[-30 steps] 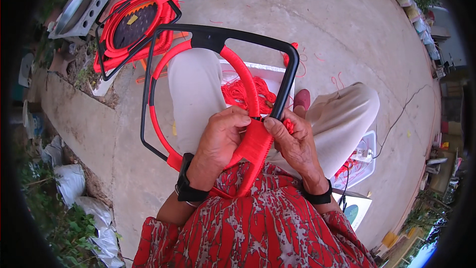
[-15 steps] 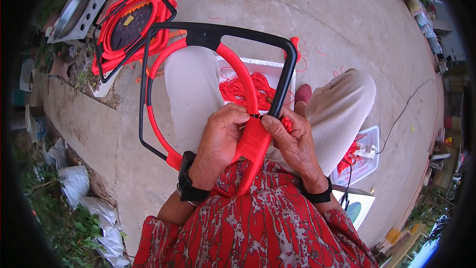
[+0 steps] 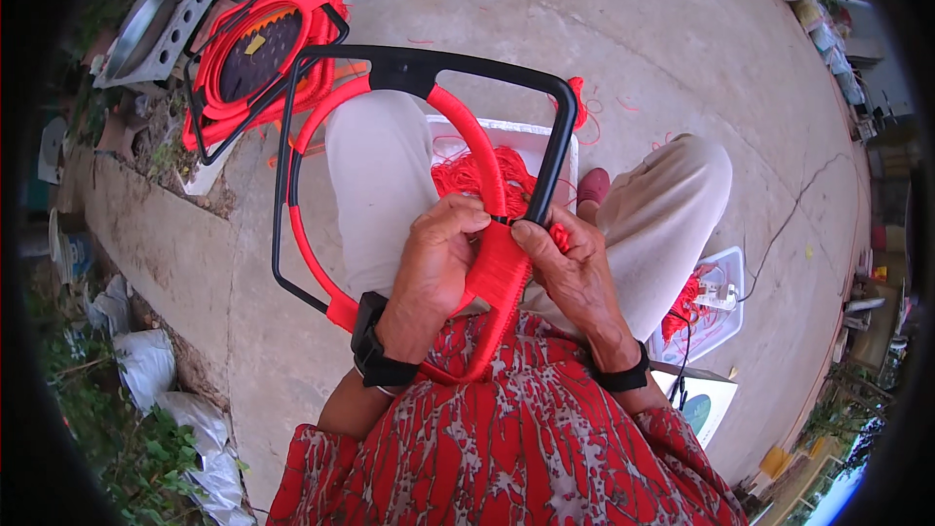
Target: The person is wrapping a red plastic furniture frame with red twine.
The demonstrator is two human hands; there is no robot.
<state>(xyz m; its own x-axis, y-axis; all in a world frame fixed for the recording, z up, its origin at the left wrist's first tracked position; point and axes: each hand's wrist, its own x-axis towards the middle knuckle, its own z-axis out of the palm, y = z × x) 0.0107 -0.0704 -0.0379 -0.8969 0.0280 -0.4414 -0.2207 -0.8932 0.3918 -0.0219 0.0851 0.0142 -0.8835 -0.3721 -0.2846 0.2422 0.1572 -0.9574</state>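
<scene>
Over my lap I hold a black frame point(image 3: 497, 69) with a round inner ring, much of it wound with red cord. A wide band of red wrapping point(image 3: 499, 265) covers the joint nearest me. My left hand point(image 3: 429, 263) is closed on the inner side of this joint, thumb at the band's upper edge. From the other side my right hand point(image 3: 577, 268) pinches the band with its thumb. A small bundle of red cord point(image 3: 559, 237) shows between the right fingers. My fingertips behind the joint are hidden.
Between my legs stands a white box point(image 3: 561, 148) with loose red cord point(image 3: 458, 175). A second white bin point(image 3: 723, 329) with cord and a power strip point(image 3: 719, 295) is at right. Similar red-wound frames point(image 3: 317, 0) are stacked at far left. White sacks point(image 3: 146, 370) line the left side.
The frame has tilted very slightly and my right thumb sits a little lower and further left on the band. Both hands keep their hold.
</scene>
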